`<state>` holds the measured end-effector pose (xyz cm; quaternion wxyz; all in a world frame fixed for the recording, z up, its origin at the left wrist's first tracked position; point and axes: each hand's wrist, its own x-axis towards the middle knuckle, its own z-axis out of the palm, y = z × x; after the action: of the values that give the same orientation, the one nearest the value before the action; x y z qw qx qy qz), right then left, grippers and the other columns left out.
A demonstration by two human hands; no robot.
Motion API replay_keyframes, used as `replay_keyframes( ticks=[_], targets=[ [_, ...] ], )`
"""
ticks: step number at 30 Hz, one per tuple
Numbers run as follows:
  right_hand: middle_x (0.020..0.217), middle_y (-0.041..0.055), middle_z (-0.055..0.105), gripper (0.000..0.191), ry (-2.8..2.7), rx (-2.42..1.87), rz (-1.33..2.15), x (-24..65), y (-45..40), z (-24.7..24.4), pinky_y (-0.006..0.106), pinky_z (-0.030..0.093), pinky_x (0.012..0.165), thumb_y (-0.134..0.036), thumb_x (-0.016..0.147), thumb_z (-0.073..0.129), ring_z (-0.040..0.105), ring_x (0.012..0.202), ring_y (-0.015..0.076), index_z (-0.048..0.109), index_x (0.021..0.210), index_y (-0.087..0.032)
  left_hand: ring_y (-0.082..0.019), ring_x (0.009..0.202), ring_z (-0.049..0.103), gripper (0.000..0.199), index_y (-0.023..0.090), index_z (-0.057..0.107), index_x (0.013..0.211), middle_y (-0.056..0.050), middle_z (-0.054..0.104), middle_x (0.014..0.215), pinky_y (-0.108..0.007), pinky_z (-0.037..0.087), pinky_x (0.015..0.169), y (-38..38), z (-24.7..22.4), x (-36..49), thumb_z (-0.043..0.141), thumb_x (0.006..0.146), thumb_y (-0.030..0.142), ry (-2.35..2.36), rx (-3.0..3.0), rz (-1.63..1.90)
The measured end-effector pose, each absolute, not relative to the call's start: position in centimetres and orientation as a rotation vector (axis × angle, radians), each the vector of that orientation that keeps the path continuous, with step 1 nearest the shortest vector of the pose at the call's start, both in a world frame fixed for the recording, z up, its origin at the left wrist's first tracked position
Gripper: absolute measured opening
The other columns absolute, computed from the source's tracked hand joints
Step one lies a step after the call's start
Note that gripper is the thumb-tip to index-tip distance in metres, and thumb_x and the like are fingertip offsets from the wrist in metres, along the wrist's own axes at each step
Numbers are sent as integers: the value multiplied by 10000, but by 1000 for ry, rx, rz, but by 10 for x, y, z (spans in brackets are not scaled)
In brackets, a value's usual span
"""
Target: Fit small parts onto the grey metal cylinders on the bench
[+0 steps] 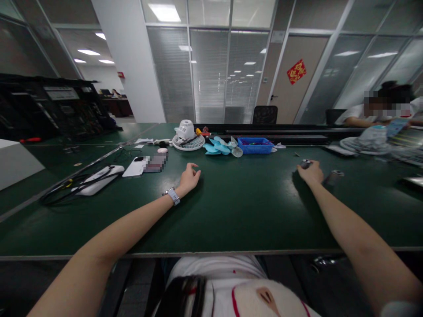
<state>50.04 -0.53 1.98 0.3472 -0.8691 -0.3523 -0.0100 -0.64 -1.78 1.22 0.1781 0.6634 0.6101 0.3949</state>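
My left hand (189, 178) rests on the green table (231, 211) with its fingers apart and nothing in them. On the right, my right hand (311, 172) has its fingers round a small dark grey cylindrical part (305, 164). A similar grey cylinder (335, 177) stands on the table just to the right of that hand. Beyond my hands, near the middle, lie light blue fan blades (218, 146) and a blue basket (256, 145) with small items inside.
A white fan part (187, 137) sits at the back. To the left are phones (135, 167), a white device (99, 180) with black cables, and a white box (16, 163). A person (360, 112) sits at the far right behind more fan parts (372, 141).
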Motion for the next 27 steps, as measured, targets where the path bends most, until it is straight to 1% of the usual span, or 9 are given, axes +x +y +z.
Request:
replay_keyframes(
  ticks=[5,8,11,14,17,19,22,25,27],
  targets=[
    [1204,240,644,524,-849,-2189,-12,500,-6,24,374,420,830,-392,811,714,612,1057,297,606,1267,-157,-173,663,599,240,199,513,1123,38,585,673,-277,391,626,-18,12,-6,577,902,269,1715,1871,1130],
    [1157,211,675,482,-837,-2122,-79,482,-2,30,381,455,843,-390,792,728,635,1033,294,641,1201,-150,-172,646,591,241,199,515,1121,43,575,658,-277,387,619,-18,12,-6,577,902,277,1696,1867,1143],
    [1092,149,716,472,-1098,-1931,-96,433,6,34,388,491,861,-395,772,748,672,989,277,656,1171,-160,-178,652,595,247,199,519,1122,39,578,662,-282,393,621,-18,11,-7,580,901,291,1690,1859,1161],
    [1021,104,742,479,-1474,-1640,163,356,8,30,360,536,809,-397,737,783,707,857,228,669,1144,-171,-186,679,608,266,195,527,1129,23,602,694,-293,416,640,-19,12,-8,579,906,329,1672,1867,1174],
    [996,76,753,474,-1735,-1332,451,277,-1,21,332,557,772,-384,711,811,710,795,190,686,1125,-191,-199,767,630,291,190,551,1114,-19,657,803,-319,465,709,-22,15,-6,582,907,391,1594,1966,1224],
    [985,64,757,466,-1824,-1198,559,236,-9,17,323,563,772,-344,686,832,713,799,185,696,1106,-195,-216,903,635,300,192,576,1090,-58,691,942,-347,485,810,-24,18,-4,598,897,420,1506,2095,1318],
    [971,54,759,449,-1880,-1075,663,201,-17,12,310,566,769,-292,680,833,719,810,184,694,1094,-187,-230,1082,601,264,207,611,1074,-77,701,1108,-384,464,952,-28,23,2,609,894,399,1358,2245,1437],
    [930,42,758,423,-1878,-1049,682,191,-18,9,305,564,760,-293,696,821,721,811,187,687,1085,-191,-233,1131,599,225,225,627,1074,-65,721,1115,-409,445,1004,-31,27,9,626,887,350,1241,2289,1441],
    [918,38,757,419,-1871,-1058,679,191,-18,7,304,562,747,-313,708,814,721,810,191,682,1088,-196,-228,1104,631,227,231,621,1080,-56,736,1072,-415,451,1003,-31,28,14,643,877,330,1183,2259,1443]
  ],
)
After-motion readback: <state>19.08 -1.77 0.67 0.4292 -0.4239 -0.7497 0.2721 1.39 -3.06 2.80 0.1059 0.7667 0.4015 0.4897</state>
